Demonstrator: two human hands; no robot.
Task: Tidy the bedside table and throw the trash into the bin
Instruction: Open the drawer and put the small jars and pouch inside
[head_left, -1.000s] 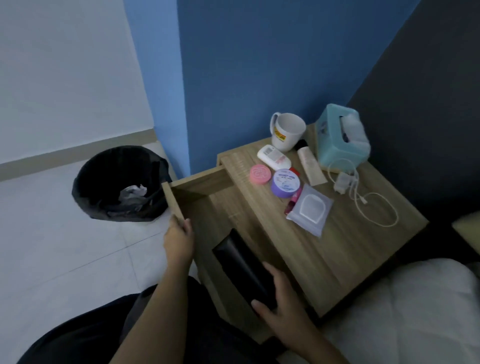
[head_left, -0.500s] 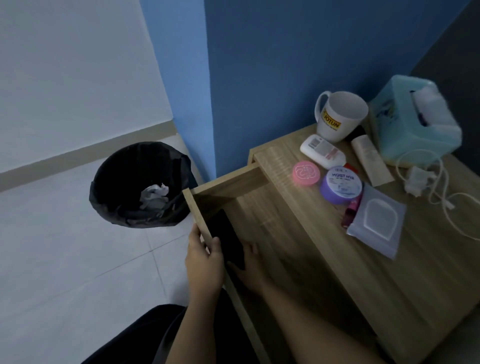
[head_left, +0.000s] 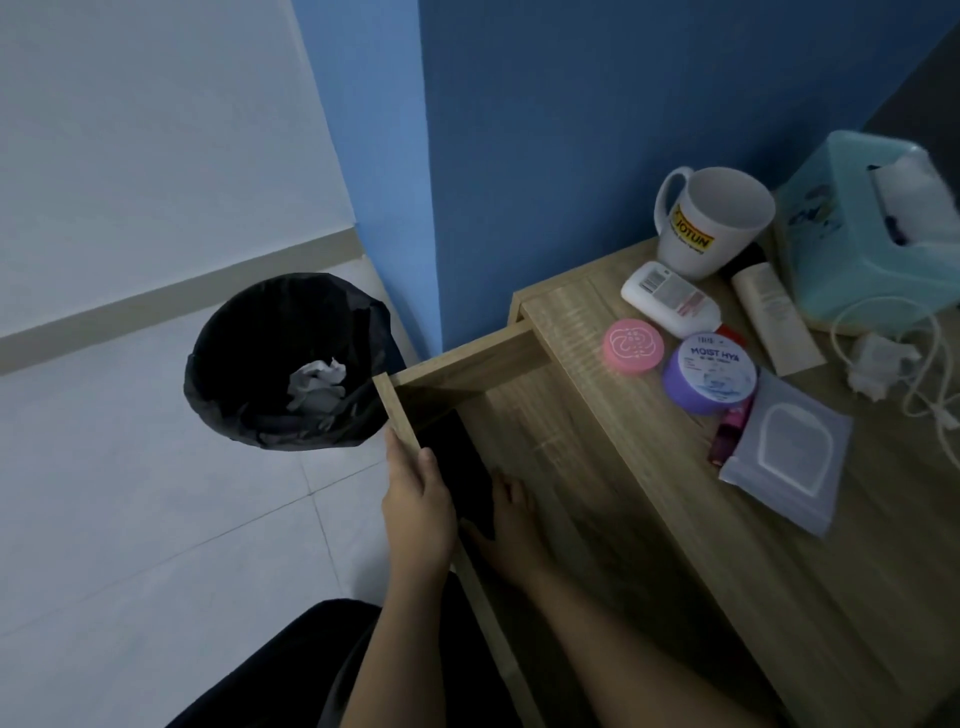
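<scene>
The wooden bedside table (head_left: 779, 545) has its drawer (head_left: 462, 364) pulled out. My left hand (head_left: 418, 506) grips the drawer's front panel. Inside the drawer my right hand (head_left: 506, 512) rests on a flat black object (head_left: 457, 470) that lies against the front panel. On the tabletop stand a white mug (head_left: 711, 218), a white bottle (head_left: 670, 299), a pink round tin (head_left: 634, 344), a purple jar (head_left: 709, 371), a cream tube (head_left: 776, 317), a grey wipes pack (head_left: 787, 454), a teal tissue box (head_left: 878, 228) and a white charger with cable (head_left: 883, 358).
A black-lined bin (head_left: 291, 358) with crumpled paper (head_left: 317, 382) inside stands on the pale tiled floor, left of the drawer. A blue wall rises behind the table. My dark-clothed lap fills the bottom edge.
My right hand carried the black object from the drawer's near end to its far front corner and laid it there. The view swung left and closer to the drawer.
</scene>
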